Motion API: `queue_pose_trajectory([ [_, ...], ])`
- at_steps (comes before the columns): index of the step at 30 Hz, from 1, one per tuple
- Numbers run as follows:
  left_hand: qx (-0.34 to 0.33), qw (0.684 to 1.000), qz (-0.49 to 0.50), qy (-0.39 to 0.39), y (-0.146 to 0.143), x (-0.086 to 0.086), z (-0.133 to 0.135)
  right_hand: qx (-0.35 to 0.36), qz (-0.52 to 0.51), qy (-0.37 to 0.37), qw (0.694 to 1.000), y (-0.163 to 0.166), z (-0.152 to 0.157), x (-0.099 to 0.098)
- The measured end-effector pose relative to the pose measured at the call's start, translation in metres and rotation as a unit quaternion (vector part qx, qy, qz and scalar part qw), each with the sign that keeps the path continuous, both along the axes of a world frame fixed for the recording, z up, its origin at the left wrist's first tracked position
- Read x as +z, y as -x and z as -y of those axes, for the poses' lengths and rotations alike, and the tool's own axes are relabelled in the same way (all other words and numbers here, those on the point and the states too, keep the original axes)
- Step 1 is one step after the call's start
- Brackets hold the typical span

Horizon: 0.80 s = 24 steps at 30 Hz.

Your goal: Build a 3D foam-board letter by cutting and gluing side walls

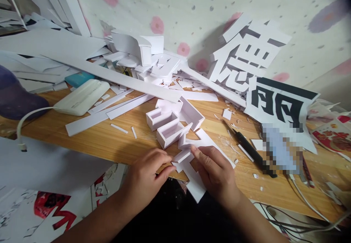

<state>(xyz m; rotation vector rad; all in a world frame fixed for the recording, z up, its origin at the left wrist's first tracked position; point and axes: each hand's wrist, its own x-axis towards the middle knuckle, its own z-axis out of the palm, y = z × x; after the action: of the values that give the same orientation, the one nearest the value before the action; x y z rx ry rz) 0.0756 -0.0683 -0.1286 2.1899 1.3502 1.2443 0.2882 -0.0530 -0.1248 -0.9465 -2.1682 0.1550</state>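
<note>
A white foam-board letter shape (pixel 175 126) with raised side walls lies on the wooden table (pixel 90 140) near its front edge. My left hand (pixel 146 171) is closed, pinching a short white foam strip (pixel 182 156) against the near end of the shape. My right hand (pixel 215 171) rests flat on the shape's base, fingers pressed together and forefinger pushing on the same strip. A black craft knife (pixel 251 148) lies on the table just right of my right hand.
A heap of white foam offcuts and long strips (pixel 142 58) fills the back of the table. Paper sheets with large cut-out black characters (pixel 282 102) lean at the right. A cream power bank (pixel 82 97) with cable lies at the left. Cables trail at the right edge.
</note>
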Motion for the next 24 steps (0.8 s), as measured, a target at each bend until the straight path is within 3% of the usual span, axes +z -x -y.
queue_pose_trajectory([
  [9, 0.0, 0.999, 0.041, 0.03, 0.011, 0.007, 0.001, -0.002, -0.004, -0.012, 1.0, -0.001, -0.002, -0.002],
  [16, -0.056, 0.994, 0.016, 0.088, 0.006, 0.007, -0.006, 0.006, -0.003, -0.013, 1.0, 0.0, -0.003, -0.003],
  [24, 0.001, 0.999, -0.034, -0.042, -0.014, 0.003, -0.008, 0.006, 0.001, -0.015, 1.0, 0.003, -0.002, -0.003],
])
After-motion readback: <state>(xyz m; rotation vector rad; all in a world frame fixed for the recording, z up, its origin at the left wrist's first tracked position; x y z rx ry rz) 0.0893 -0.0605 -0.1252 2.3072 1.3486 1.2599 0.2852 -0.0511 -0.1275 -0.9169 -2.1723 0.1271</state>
